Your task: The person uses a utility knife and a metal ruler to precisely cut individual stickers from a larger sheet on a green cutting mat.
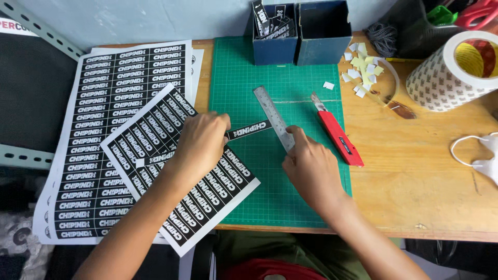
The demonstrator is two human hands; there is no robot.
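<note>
My left hand (201, 142) pinches one end of a narrow black label strip (251, 128) with white print, held just above the green cutting mat (244, 78). The strip's far end meets a steel ruler (273, 116) that lies slanted on the mat. My right hand (311, 168) rests on the ruler's near end, fingers pressing it down. A red utility knife (340, 139) with its blade out lies on the mat just right of the ruler, untouched. Under my left wrist lies a tilted, partly cut sheet of black labels (155, 140).
A stack of full label sheets (104, 103) covers the left of the wooden table (415, 171). Two dark blue boxes (298, 36) stand at the mat's far edge, one holding cut strips. Paper scraps (363, 70), a large tape roll (456, 70) and a white face mask (485, 155) sit right.
</note>
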